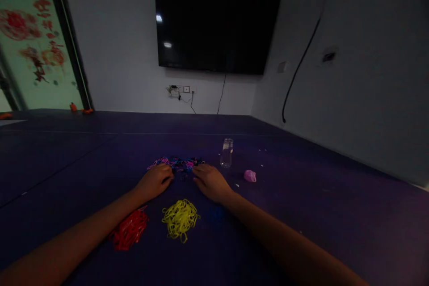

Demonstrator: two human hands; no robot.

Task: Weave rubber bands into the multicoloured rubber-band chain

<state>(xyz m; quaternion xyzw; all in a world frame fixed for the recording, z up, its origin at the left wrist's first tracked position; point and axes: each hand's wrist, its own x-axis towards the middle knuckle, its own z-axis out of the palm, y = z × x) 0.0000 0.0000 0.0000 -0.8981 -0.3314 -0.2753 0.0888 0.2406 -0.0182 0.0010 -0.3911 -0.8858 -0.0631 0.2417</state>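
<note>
Taking the yellow bands (181, 220) as my landmark, a heap of red bands (130, 230) lies to their left, partly hidden by my left forearm. A few dark blue bands, as far as I can make out in this dim light, sit just to the right of the yellow ones (217, 214). Beyond the yellow bands spreads a loose pile of mixed bands (181, 163) in pink, blue and purple. Farther off to the right of the yellow bands stand a clear bottle (226, 154) and, nearer me, a small pink object (250, 176), with white scraps (237, 185) scattered about.

My arms reach forward on either side of the yellow bands. My left hand (156, 181) and right hand (211, 182) meet the near edge of the mixed pile from opposite ends, palms down, fingers bent, a gap between them. I can't tell whether either pinches a band.

The dark purple surface (301, 178) runs out past the yellow bands to a pale wall (117, 53) carrying a black television (216, 27).
</note>
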